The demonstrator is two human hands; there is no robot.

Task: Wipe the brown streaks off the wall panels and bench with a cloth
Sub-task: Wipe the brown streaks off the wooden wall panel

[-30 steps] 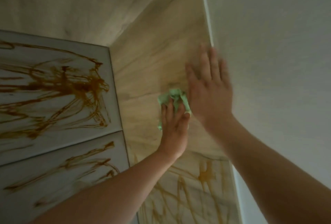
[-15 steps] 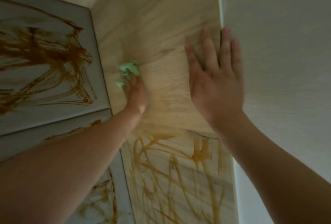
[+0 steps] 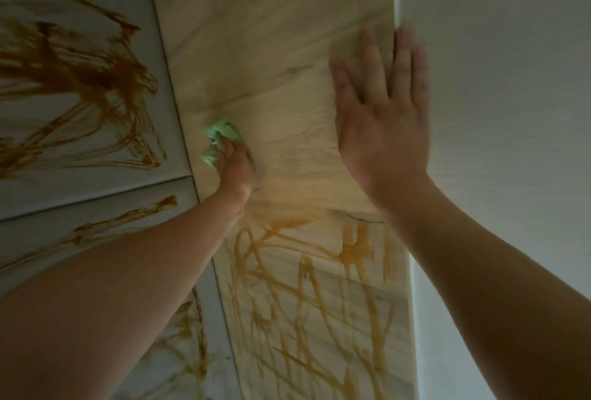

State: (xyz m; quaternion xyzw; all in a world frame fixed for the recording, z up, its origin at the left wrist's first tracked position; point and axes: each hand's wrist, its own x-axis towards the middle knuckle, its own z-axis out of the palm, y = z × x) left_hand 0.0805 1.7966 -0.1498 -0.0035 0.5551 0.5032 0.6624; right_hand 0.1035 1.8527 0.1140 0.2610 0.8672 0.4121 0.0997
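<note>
Swept left across wood panel, away from right hand pressed flat with fingers straight: green cloth, clamped in left hand.

Upper wood panel lies free (grey panels hem its left).

The left hand gripped a crumpled green cloth against the wood-grain panel. At its three o'clock the right hand lay flat, fingers straight, beside the white wall. Brown streaks marked the grey panels at nine o'clock and the wood at six.
</note>
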